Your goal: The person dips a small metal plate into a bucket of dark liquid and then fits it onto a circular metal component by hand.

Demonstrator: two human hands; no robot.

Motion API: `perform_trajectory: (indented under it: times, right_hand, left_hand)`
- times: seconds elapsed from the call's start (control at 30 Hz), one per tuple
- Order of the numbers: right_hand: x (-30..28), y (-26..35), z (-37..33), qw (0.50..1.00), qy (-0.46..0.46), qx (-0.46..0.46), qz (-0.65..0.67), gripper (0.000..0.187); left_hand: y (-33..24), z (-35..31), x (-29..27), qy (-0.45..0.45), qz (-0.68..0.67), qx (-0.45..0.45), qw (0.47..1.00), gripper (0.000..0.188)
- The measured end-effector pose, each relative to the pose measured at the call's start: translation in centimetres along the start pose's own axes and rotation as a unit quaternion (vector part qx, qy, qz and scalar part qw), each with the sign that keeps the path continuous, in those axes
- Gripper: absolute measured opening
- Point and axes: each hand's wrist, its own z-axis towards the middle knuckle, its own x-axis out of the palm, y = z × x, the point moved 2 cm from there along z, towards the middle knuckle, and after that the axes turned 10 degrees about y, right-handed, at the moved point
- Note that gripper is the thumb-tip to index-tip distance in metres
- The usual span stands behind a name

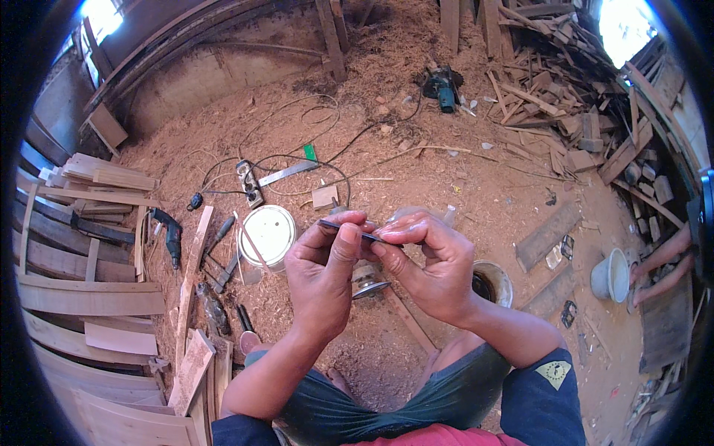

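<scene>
A small, thin dark strip [369, 237], blade-like in shape, is held up in front of me between both hands. My left hand [320, 282] pinches one end between thumb and fingers. The other end is pinched in my right hand [435, 271], whose fingers look wet. Exactly what the strip is, I cannot tell. Beneath my hands, partly hidden by them, stands a metal power tool with a round disc [370, 288]. Just right of it is a bucket [503, 282] with dark liquid inside.
A round white lid [268, 232], a power strip [249, 186] and a drill [171, 238] lie to the left. Stacked boards [89, 297] line the left side. A circular saw [444, 91] rests farther off, near a scrap wood heap [558, 104]. A pale bucket [611, 275] stands right, beside someone's limbs.
</scene>
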Motion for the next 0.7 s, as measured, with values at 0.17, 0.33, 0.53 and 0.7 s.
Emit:
perform_trajectory:
  times: [0.17, 0.33, 0.53, 0.7]
  right_hand:
    - [0.0, 0.1, 0.1, 1.0, -0.005, 0.003, 0.005, 0.012]
    - [0.0, -0.1, -0.1, 0.993, -0.005, 0.057, 0.099, 0.017]
    - [-2.3, -0.5, 1.2, 0.955, -0.015, 0.158, 0.25, 0.028]
    - [-3.3, -0.3, 1.9, 0.955, -0.018, 0.111, 0.276, 0.049]
  left_hand:
    - [-0.1, 0.0, 0.2, 0.02, -0.037, 0.009, 0.999, 0.033]
    - [-0.2, 0.2, 0.4, 0.017, -0.054, 0.02, 0.998, 0.033]
    - [-0.3, 0.4, -0.2, 0.015, 0.091, 0.008, 0.996, 0.021]
    - [0.3, 0.3, -0.3, 0.045, 0.131, -0.04, 0.99, 0.014]
